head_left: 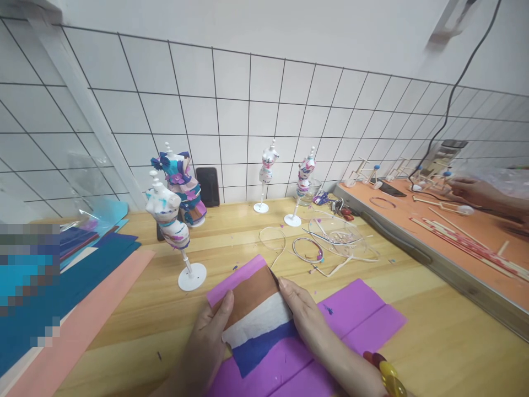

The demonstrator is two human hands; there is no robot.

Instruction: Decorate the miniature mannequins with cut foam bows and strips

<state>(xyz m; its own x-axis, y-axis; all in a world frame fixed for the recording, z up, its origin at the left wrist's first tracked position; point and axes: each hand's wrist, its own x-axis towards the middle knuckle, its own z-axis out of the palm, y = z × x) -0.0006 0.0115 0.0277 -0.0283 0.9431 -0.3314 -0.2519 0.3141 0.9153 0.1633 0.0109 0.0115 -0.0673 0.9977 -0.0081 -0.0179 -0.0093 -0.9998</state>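
Observation:
My left hand (210, 336) and my right hand (303, 317) both grip a stack of coloured paper sheets (258, 317) at the near edge of the wooden table (136, 325). The stack shows purple, brown, white and blue bands. My left thumb presses on its left edge, and my right fingers pinch its right edge. Under the stack lies a larger purple sheet (355, 309). A beaded bracelet (386, 372) shows on my right wrist. A small white mannequin (171, 226) on a round stand is just beyond my left hand.
Three more small dressed mannequins (184, 187) (266, 173) (303, 182) stand by the tiled wall, beside a dark phone (208, 186). Wire loops and clear plastic pieces (330, 240) lie mid-table. Coloured sheets (82, 292) are piled at the left. Another person's hand (475, 190) works at an orange table (463, 231) on the right.

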